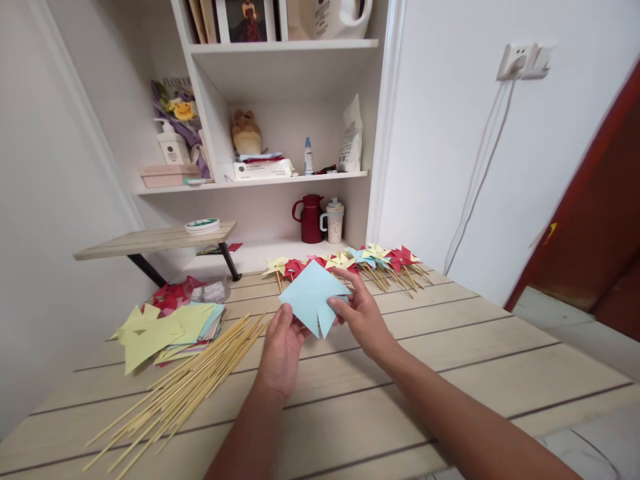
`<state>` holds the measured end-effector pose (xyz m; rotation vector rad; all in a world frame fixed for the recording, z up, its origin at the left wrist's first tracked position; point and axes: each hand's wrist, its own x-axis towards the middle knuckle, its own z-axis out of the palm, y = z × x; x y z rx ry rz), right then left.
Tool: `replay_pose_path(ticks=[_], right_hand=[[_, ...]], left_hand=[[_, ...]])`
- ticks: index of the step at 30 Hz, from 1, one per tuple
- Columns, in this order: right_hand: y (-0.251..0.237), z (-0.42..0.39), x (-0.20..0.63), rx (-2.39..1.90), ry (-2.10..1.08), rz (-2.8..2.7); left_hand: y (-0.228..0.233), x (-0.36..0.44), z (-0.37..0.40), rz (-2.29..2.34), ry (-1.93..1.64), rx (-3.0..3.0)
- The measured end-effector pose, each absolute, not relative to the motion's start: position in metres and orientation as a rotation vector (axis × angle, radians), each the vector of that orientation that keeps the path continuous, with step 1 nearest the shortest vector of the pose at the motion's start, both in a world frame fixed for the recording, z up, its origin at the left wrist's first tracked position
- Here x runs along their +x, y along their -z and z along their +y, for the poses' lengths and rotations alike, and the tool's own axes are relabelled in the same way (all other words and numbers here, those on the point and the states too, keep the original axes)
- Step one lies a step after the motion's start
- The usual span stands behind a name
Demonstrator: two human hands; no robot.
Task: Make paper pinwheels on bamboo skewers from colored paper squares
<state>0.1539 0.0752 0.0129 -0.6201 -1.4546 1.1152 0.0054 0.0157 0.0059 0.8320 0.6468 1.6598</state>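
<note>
A light blue square of paper (311, 293) is held up above the table, one corner pointing away from me. Slits run in from its near and right corners. My left hand (284, 347) grips its lower left edge, thumb on top and fingers underneath. At the right corner my right hand (361, 308) pinches the paper between thumb and fingers. Left of my hands lies a loose bundle of thin wooden sticks (190, 387). Beyond the paper, finished paper pinwheels (377, 257) in red, yellow and blue lie in a row on their sticks.
Yellow and coloured paper sheets (165, 333) are piled at the left, by a clear plastic box (210, 291). A small raised wooden shelf (150, 241) stands behind them. A red jug (311, 220) and a speckled cup (335, 221) stand at the back, under white shelving (280, 50).
</note>
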Motion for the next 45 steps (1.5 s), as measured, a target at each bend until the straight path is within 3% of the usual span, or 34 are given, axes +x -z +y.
replay_pose_path(ticks=[23, 33, 45], right_hand=[[-0.020, 0.072, 0.163, -0.721, -0.804, -1.923], [-0.018, 0.076, 0.168, -0.618, -0.257, -1.916], [-0.014, 0.065, 0.161, -0.444, -0.390, -2.165]], left_hand=[[-0.008, 0.001, 0.012, 0.871, -1.604, 0.808], [-0.002, -0.007, 0.017, 0.934, -1.698, 0.558], [-0.007, -0.007, 0.014, 0.824, -1.683, 0.664]])
